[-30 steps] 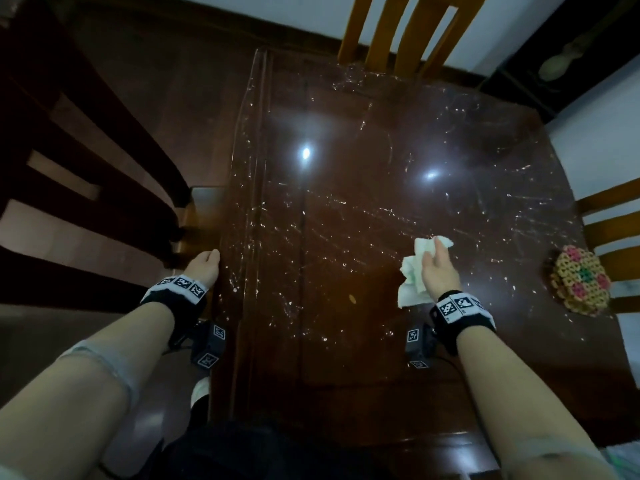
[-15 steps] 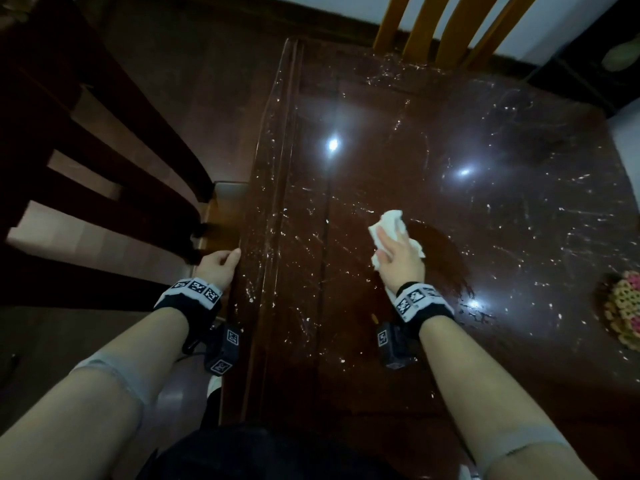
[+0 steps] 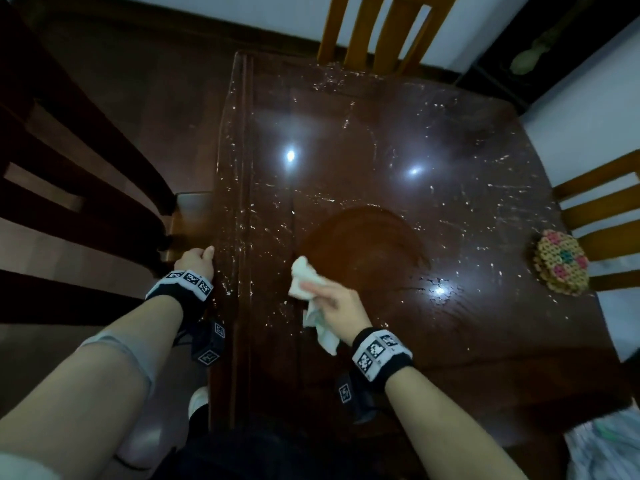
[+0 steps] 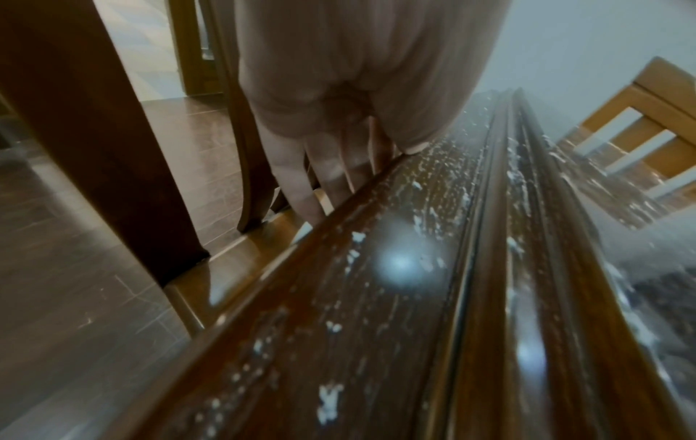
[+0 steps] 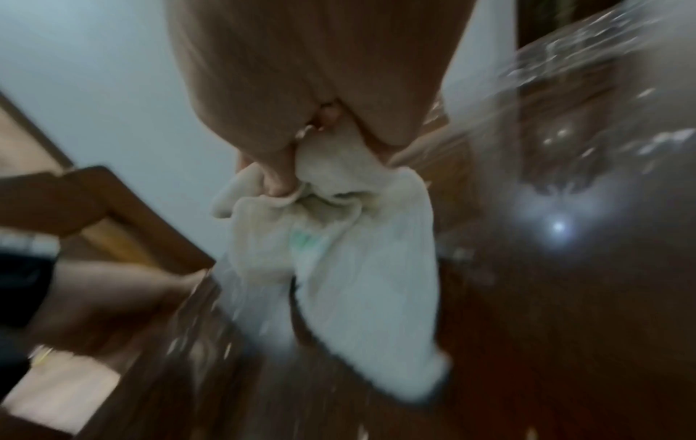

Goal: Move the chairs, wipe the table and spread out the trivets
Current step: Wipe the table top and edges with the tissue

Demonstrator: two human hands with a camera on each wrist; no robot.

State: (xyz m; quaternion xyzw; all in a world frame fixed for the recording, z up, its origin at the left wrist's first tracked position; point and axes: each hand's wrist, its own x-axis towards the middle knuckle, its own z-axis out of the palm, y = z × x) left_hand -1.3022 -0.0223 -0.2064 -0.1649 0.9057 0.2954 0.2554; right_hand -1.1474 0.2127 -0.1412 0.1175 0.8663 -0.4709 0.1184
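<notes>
A dark glossy wooden table [image 3: 433,341] speckled with white marks fills the head view. My right hand [image 3: 329,299] grips a crumpled white cloth [image 3: 304,282] and presses it on the table left of centre; the cloth [image 5: 339,268] trails below my fingers in the blurred right wrist view. A darker wiped patch [image 3: 363,244] lies just beyond it. My left hand [image 3: 194,261] holds the table's left edge, fingers [image 4: 301,190] hanging over the rim and thumb on top. A stack of beaded trivets [image 3: 561,263] sits at the right edge.
A dark chair [image 3: 69,168] stands close on the left, its back beside my left hand. A light wooden chair [image 3: 374,29] is at the far end and another [image 3: 602,216] at the right side. A pale bag [image 3: 609,448] shows at the bottom right.
My right hand has swept the cloth from the right side leftward and nearer to me, leaving a wiped dark patch. My left hand has stayed on the table edge.
</notes>
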